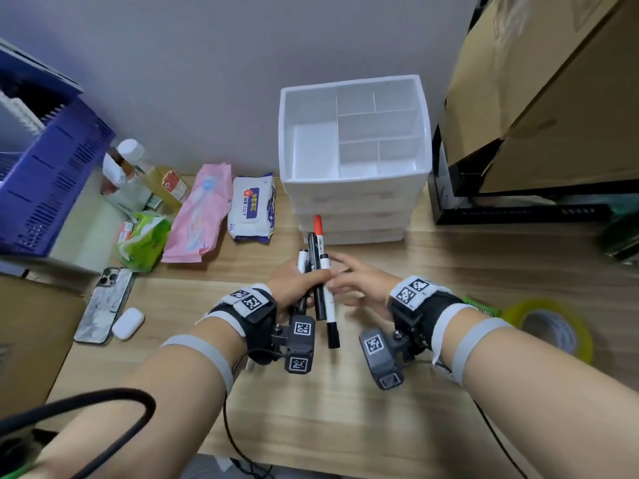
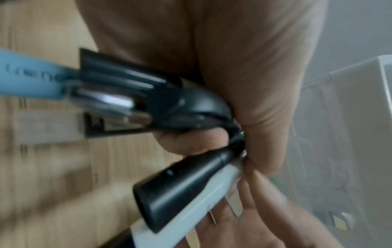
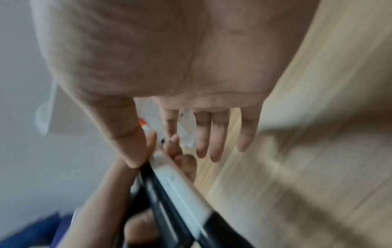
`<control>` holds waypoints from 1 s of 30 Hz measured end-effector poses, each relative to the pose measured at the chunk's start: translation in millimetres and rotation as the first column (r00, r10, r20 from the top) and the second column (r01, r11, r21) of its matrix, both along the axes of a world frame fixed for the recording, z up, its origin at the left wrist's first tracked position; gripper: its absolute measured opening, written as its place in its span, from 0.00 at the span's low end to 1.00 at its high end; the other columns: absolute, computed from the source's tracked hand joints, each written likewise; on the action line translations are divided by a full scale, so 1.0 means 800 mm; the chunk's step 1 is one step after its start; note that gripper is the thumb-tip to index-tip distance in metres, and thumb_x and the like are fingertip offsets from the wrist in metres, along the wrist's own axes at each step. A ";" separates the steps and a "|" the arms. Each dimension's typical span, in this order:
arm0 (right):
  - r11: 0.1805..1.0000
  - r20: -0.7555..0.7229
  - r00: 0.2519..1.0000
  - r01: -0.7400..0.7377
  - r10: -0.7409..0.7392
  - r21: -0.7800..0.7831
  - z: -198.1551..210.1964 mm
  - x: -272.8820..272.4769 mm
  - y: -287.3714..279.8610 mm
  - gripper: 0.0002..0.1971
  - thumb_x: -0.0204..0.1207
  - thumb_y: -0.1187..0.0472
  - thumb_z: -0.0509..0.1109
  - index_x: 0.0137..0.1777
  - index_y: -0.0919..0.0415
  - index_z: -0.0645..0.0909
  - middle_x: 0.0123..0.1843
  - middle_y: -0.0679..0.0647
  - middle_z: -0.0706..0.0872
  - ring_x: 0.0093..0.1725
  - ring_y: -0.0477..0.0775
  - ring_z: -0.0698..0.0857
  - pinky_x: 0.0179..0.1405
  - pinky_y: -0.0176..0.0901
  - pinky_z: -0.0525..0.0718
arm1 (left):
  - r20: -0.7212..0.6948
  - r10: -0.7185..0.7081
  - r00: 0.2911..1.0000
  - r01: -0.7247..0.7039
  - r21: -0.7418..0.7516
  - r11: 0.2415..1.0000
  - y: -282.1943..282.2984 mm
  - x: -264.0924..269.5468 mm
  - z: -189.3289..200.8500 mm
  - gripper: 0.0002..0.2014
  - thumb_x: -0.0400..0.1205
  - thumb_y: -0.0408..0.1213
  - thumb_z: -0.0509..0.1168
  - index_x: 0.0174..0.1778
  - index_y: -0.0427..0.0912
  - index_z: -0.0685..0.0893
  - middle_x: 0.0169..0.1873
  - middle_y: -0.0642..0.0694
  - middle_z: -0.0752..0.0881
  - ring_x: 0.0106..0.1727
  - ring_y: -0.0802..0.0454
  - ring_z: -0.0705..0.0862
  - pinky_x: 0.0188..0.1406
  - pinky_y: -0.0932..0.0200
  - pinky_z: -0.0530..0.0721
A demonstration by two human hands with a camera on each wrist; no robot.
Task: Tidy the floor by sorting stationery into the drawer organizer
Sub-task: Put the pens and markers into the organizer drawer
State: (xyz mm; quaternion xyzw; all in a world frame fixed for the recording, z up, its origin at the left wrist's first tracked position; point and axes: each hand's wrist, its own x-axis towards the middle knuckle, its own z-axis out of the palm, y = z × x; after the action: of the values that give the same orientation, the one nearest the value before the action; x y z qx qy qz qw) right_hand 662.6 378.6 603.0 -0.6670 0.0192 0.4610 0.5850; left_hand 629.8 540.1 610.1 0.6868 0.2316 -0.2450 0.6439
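Observation:
My left hand (image 1: 304, 281) grips a bundle of marker pens (image 1: 320, 281), black and white ones plus one with an orange cap (image 1: 318, 225), all pointing away from me. In the left wrist view the pens (image 2: 174, 193) cross my curled fingers (image 2: 260, 130). My right hand (image 1: 356, 281) is beside the bundle with straight, spread fingers (image 3: 216, 139), its thumb close to the pens (image 3: 180, 186). The white drawer organizer (image 1: 354, 98), with several divided top compartments, stands against the wall just beyond the pens.
Wipes packs (image 1: 251, 209), a pink pack (image 1: 200, 216), a green pack (image 1: 143, 240), a bottle (image 1: 152, 171) and a blue crate (image 1: 52, 174) lie left. A phone (image 1: 105, 302) and earbud case (image 1: 128, 323) sit near left. Yellow tape roll (image 1: 553, 326) and cardboard boxes (image 1: 553, 98) are right.

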 end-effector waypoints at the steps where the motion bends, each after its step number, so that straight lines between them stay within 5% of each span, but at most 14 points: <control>1: 0.989 -0.057 0.988 0.146 -0.144 0.032 -0.006 0.003 -0.002 0.30 0.76 0.64 0.70 0.77 0.44 0.70 0.60 0.55 0.86 0.60 0.55 0.87 0.69 0.60 0.80 | 0.016 0.011 1.000 -0.012 0.030 0.999 0.004 0.000 -0.004 0.07 0.79 0.34 0.72 0.48 0.38 0.81 0.24 0.43 0.81 0.16 0.55 0.72 0.12 0.67 0.69; 5: 0.774 -0.281 0.754 0.631 -0.594 0.057 -0.029 0.018 -0.004 0.22 0.77 0.68 0.64 0.72 0.59 0.72 0.68 0.65 0.82 0.63 0.61 0.86 0.64 0.57 0.84 | 0.051 -0.056 0.997 0.046 0.180 0.983 0.024 0.005 -0.017 0.09 0.76 0.33 0.72 0.48 0.37 0.80 0.29 0.44 0.86 0.18 0.55 0.76 0.14 0.64 0.72; 9: 0.617 -0.461 0.587 0.780 -0.665 0.103 -0.037 0.039 0.013 0.22 0.73 0.62 0.66 0.67 0.66 0.76 0.71 0.63 0.82 0.65 0.62 0.86 0.70 0.57 0.79 | 0.024 -0.186 0.982 0.176 0.227 0.958 0.053 0.013 -0.022 0.13 0.74 0.35 0.73 0.50 0.39 0.77 0.29 0.45 0.87 0.22 0.50 0.77 0.18 0.62 0.74; 13: 0.439 -0.504 0.445 0.888 -0.741 0.138 -0.046 0.052 0.040 0.11 0.73 0.61 0.66 0.54 0.63 0.75 0.73 0.61 0.82 0.61 0.61 0.89 0.73 0.59 0.74 | 0.031 -0.358 0.933 0.339 0.251 0.907 0.086 0.028 -0.022 0.14 0.75 0.36 0.75 0.49 0.42 0.75 0.35 0.44 0.87 0.24 0.57 0.81 0.23 0.65 0.78; 16: 0.418 -0.497 0.418 0.901 -0.761 0.117 -0.048 0.050 0.051 0.07 0.78 0.59 0.66 0.50 0.62 0.76 0.53 0.62 0.93 0.57 0.60 0.89 0.75 0.57 0.74 | 0.055 -0.445 0.894 0.419 0.249 0.873 0.098 0.040 -0.011 0.13 0.77 0.33 0.75 0.48 0.41 0.76 0.27 0.51 0.86 0.24 0.59 0.82 0.25 0.66 0.79; 18: 0.386 -0.501 0.373 0.919 -0.781 0.081 -0.049 0.041 0.054 0.13 0.78 0.54 0.71 0.56 0.60 0.75 0.42 0.61 0.93 0.56 0.59 0.87 0.72 0.55 0.77 | 0.075 -0.481 0.873 0.455 0.228 0.861 0.104 0.047 -0.005 0.13 0.77 0.32 0.75 0.51 0.38 0.76 0.24 0.52 0.85 0.22 0.59 0.82 0.24 0.67 0.79; 21: 0.365 -0.452 0.343 0.930 -0.824 0.042 -0.060 0.020 0.053 0.23 0.74 0.53 0.77 0.64 0.59 0.76 0.55 0.64 0.87 0.54 0.59 0.88 0.58 0.54 0.87 | 0.082 -0.534 0.841 0.506 0.228 0.832 0.108 0.057 0.000 0.16 0.77 0.32 0.75 0.57 0.37 0.77 0.30 0.49 0.88 0.29 0.54 0.85 0.34 0.58 0.87; 24: 0.372 -0.357 0.334 0.927 -0.872 -0.042 -0.073 -0.006 0.044 0.11 0.76 0.59 0.75 0.48 0.65 0.78 0.54 0.66 0.86 0.48 0.60 0.90 0.46 0.53 0.90 | 0.089 -0.585 0.806 0.548 0.262 0.794 0.104 0.064 0.005 0.13 0.75 0.34 0.74 0.50 0.46 0.78 0.34 0.47 0.87 0.34 0.50 0.85 0.45 0.45 0.89; 27: 0.350 -0.333 0.304 0.933 -0.892 -0.086 -0.077 -0.031 0.037 0.08 0.76 0.64 0.73 0.42 0.67 0.78 0.44 0.63 0.83 0.44 0.59 0.88 0.48 0.56 0.90 | 0.118 -0.636 0.762 0.591 0.274 0.759 0.096 0.068 0.013 0.13 0.75 0.35 0.75 0.47 0.50 0.77 0.35 0.44 0.87 0.37 0.46 0.87 0.45 0.43 0.89; 30: 0.389 -0.339 0.336 0.916 -0.879 -0.099 -0.073 -0.052 0.032 0.08 0.75 0.64 0.73 0.47 0.70 0.79 0.47 0.65 0.85 0.45 0.59 0.91 0.46 0.54 0.89 | 0.129 -0.710 0.693 0.651 0.313 0.692 0.082 0.069 0.020 0.13 0.75 0.36 0.75 0.48 0.48 0.77 0.35 0.43 0.86 0.34 0.48 0.84 0.38 0.50 0.87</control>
State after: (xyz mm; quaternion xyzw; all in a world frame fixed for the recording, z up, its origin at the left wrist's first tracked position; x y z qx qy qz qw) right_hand 620.7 403.9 544.7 -0.4226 0.4575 0.1693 0.7638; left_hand 684.7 605.4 626.0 0.8209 -0.0925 -0.3524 0.4397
